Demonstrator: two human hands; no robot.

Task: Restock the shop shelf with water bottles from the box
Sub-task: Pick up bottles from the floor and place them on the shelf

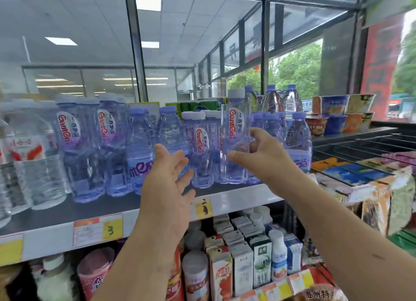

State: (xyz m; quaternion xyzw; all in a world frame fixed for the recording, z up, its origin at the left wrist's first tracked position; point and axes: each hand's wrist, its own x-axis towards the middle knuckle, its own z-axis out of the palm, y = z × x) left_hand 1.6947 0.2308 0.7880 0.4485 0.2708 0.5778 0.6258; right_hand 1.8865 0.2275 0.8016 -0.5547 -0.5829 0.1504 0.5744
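A clear water bottle (235, 129) with a red-lettered label and a white cap stands at the front of the top shelf (238, 198). My right hand (258, 152) curls round its lower half, thumb in front. My left hand (167, 179) hovers with fingers spread and straight just left of it, in front of a row of shelved bottles (200, 147), holding nothing. Several more water bottles (90, 143) fill the shelf to the left. The box is not in view.
Instant noodle cups (335, 114) stand at the back right beside a black wire rack (360, 145). Snack packets (369, 179) lie at the right. Milk cartons and cans (243, 264) fill the shelf below. Yellow price tags (99, 229) line the shelf edge.
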